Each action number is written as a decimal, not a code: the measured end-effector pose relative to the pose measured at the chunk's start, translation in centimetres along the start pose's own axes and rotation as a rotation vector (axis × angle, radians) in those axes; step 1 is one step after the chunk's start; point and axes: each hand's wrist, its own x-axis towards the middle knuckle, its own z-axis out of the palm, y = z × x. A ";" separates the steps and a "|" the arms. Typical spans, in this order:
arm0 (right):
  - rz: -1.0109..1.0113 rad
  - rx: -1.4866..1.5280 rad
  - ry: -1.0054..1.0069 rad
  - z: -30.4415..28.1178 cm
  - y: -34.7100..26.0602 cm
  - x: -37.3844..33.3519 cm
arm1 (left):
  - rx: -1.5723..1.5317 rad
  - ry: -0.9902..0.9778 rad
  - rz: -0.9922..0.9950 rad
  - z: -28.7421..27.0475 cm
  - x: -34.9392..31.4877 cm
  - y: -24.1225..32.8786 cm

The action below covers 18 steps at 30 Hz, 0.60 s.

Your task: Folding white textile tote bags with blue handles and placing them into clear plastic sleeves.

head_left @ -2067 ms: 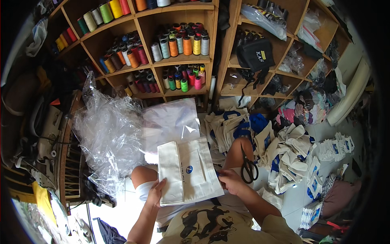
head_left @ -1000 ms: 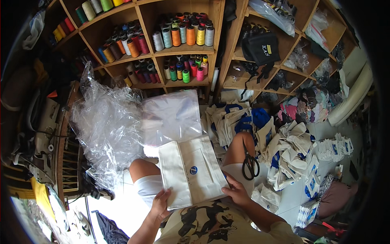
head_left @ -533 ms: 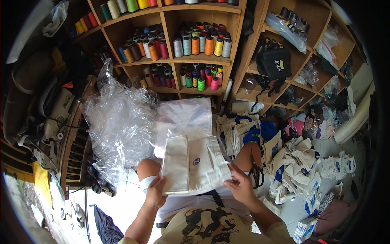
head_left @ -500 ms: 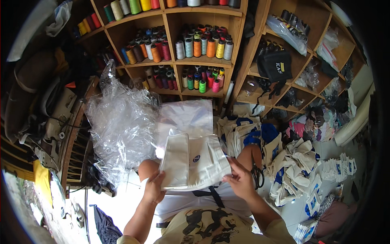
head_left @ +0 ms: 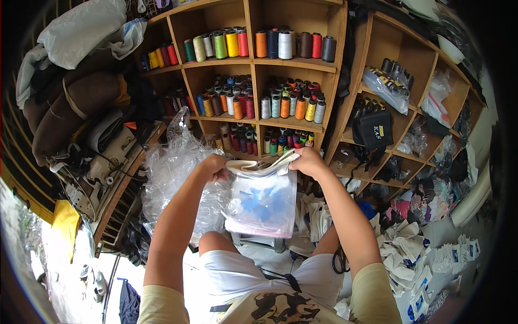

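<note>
Out in front of me, at arm's length, I hold a folded cream canvas bag (head_left: pixel 251 171) by its two sides. My left hand (head_left: pixel 212 166) is closed on its left edge, fingers curled under. My right hand (head_left: pixel 309 162) pinches the right corner. The cloth is seen nearly edge-on, so its front face is hidden. Just below it lies a stack of clear plastic sleeves (head_left: pixel 264 210), showing blue and pinkish tints, on a low grey stool (head_left: pixel 278 245) between my knees and the shelf.
A heap of crumpled clear plastic (head_left: pixel 178 183) stands left of the stool. Wooden shelves (head_left: pixel 295 66) with thread spools rise ahead. A sewing machine (head_left: pixel 86 186) is at the left. Cream cloth pieces (head_left: pixel 402 251) pile on the right floor; black scissors handles (head_left: pixel 340 262) show by my right leg.
Both hands have moved up and away from my lap with the canvas bag, arms now stretched out. The bag has tilted from face-up to nearly edge-on. My view has shifted left and up.
</note>
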 end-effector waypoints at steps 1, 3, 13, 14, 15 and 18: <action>-0.007 0.016 0.042 -0.4 0.5 1.0 | -0.012 0.037 -0.015 0.1 -0.6 1.6; 0.057 0.138 -0.021 -2.2 0.5 2.9 | -0.028 0.076 -0.012 -0.3 -0.8 4.4; -0.145 -0.457 0.289 -4.5 -5.4 3.4 | -0.094 0.056 0.081 -4.1 -1.8 9.4; -0.149 -0.457 0.288 -4.4 -5.8 3.2 | -0.135 0.104 0.097 -4.1 -1.8 9.0; -0.096 -0.477 0.272 -4.3 -6.1 3.0 | -0.137 0.108 0.097 -4.3 -1.8 8.9; -0.115 -0.448 0.285 -3.9 -5.3 3.4 | -0.187 0.063 0.045 -3.9 -1.8 8.8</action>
